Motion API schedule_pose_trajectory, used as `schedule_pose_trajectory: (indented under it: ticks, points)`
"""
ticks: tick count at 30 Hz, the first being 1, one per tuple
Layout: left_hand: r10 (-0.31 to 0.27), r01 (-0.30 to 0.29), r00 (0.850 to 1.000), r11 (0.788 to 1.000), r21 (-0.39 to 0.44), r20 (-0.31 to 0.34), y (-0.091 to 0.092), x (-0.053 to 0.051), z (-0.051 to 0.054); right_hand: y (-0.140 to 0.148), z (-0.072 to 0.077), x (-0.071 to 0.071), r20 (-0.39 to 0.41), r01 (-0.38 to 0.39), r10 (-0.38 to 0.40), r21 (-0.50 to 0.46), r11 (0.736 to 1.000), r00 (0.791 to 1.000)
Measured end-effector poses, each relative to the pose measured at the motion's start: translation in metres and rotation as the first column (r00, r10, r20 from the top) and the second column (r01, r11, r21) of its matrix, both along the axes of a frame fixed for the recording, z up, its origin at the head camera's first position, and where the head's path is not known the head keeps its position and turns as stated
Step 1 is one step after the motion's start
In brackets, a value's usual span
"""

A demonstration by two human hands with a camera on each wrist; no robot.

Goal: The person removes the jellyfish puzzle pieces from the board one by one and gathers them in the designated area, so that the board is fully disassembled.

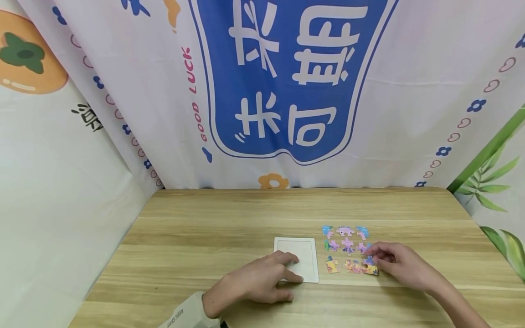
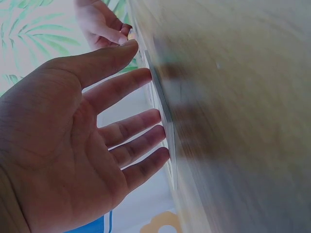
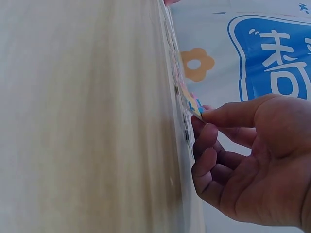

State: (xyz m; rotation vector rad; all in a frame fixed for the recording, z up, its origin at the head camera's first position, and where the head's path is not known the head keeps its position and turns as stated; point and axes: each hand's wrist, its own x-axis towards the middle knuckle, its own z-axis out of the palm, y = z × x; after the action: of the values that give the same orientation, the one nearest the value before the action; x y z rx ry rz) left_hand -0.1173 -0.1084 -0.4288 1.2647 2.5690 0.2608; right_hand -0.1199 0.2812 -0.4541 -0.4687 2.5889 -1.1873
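Note:
Several jigsaw puzzle pieces (image 1: 347,245) in pink, purple, blue and yellow lie in loose rows on the table. My right hand (image 1: 404,265) is at their right side and pinches a yellow and blue puzzle piece (image 3: 193,104) between thumb and fingers, tilted up in the right wrist view. To the left of the pieces lies a white puzzle tray (image 1: 308,255) with a thin raised border. My left hand (image 1: 268,276) rests its fingertips on the tray, fingers spread and nearly straight; the left wrist view shows those fingers (image 2: 138,128) at the tray's edge.
The wooden table (image 1: 197,237) reaches back to a printed cloth (image 1: 410,91) hanging along its far edge. Another white cloth (image 1: 61,191) hangs at the left, and leaf-patterned cloth (image 1: 492,191) is at the right.

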Motion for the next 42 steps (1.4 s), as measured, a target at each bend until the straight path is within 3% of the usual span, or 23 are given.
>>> schedule_pose_trajectory:
  ticks: [12,42]
  points:
    - [-0.008,0.008,1.0,1.0,0.002,0.004,-0.0005,-0.0008,-0.0004,-0.0015,-0.0017,-0.0001,-0.024,0.01,-0.009,0.05,0.999,1.0]
    - [-0.012,0.012,1.0,1.0,0.007,0.005,-0.0029,-0.0015,-0.001,-0.0004,-0.0029,0.0008,-0.028,-0.011,0.012,0.036,0.999,1.0]
